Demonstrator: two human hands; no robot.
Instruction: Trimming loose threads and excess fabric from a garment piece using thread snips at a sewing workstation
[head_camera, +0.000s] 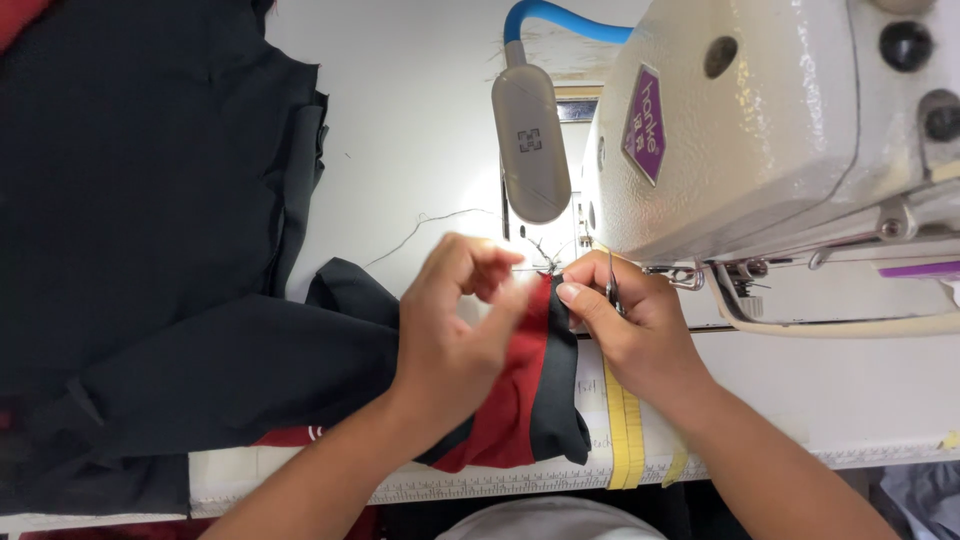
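Head view, one entry.

Item: red and black fabric piece (520, 385), lying on the white sewing table (420, 150). Its long axis runs from the table's near edge away from the person, toward the needle area under the sewing machine (760, 130). The far, narrow end points at the needle and sits between both hands; the near end hangs over the table edge.

Left hand (455, 335): fingers curled, thumb and forefinger pinching at the top edge of the fabric, from its left side. What is pinched is blurred; loose thread ends (540, 255) show just above.

Right hand (630, 325): closed around a small metal thread snip (612, 290), thumb pressed on the fabric's far end from the right. This hand is the nearer one to the machine; both touch the piece.

Around: a large pile of black cloth (150, 250) to the left, a grey lamp (530, 140) on a blue neck above the hands, a yellow tape strip (622, 430) beside the right wrist.
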